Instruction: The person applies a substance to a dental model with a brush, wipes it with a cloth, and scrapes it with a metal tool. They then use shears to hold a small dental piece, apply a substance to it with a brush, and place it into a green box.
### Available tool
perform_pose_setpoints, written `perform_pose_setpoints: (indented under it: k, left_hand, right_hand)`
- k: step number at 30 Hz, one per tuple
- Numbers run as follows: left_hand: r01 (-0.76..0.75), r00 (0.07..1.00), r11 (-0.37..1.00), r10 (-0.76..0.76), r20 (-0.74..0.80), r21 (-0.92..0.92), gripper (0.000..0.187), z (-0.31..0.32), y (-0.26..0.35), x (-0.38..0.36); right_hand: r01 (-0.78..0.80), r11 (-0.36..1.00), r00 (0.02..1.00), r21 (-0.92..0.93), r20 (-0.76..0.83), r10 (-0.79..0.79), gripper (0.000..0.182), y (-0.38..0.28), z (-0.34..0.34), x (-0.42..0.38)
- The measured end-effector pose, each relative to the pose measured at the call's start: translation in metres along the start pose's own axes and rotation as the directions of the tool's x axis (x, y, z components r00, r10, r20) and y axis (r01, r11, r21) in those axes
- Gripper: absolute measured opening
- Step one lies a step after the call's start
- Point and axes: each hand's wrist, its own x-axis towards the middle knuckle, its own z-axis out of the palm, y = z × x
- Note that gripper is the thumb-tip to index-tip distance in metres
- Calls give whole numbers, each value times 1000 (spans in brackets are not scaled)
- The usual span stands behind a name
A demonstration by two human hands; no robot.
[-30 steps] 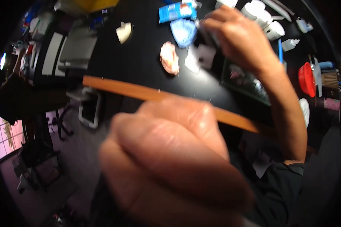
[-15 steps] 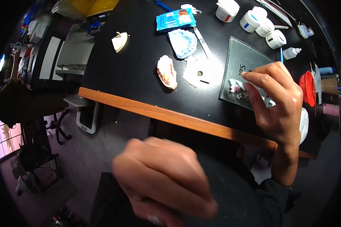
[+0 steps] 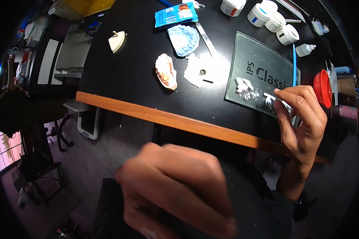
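My left hand (image 3: 177, 187) is large and close to the camera, below the table edge, with its fingers curled together; anything inside it is hidden. Over the lower right corner of a glass plate (image 3: 263, 55) marked "IPS Classi", my right hand (image 3: 305, 119) has its thumb and index fingertips near each other, by a small white piece (image 3: 269, 96). Whether the fingertips grip it cannot be made out. White and pinkish smears (image 3: 244, 85) lie on the plate's lower left. A blue stick (image 3: 294, 65) rests along the plate's right side.
On the black table are a blue dental cast (image 3: 183, 40), a pink cast (image 3: 166, 72), a beige piece (image 3: 116, 42), a blue packet (image 3: 176, 16), a metal spatula (image 3: 205, 38), white jars (image 3: 258, 15), a dropper bottle (image 3: 305, 49) and a red bowl (image 3: 322, 89). The wooden edge (image 3: 167, 118) runs in front.
My right hand has moved right and down, uncovering the plate's lettering. My left hand has shifted slightly right, still curled. The whole view has shifted a little.
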Motion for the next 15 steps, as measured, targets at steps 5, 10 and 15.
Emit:
perform_pose_setpoints:
  k: [5,10,15]
  left_hand:
    - [-197,978,919,207,7,341,24,-38,26,-12]
    - [-219,951,733,308,-28,644,36,-68,33,-21]
    - [-110,860,659,438,-261,744,19,-87,6,-14]
  right_hand:
    - [-36,999,999,13,-30,37,27,2,-7,-5]
    - [-72,997,996,23,-60,73,25,7,-11,-13]
    - [-114,993,991,14,-63,115,25,11,-14,-20]
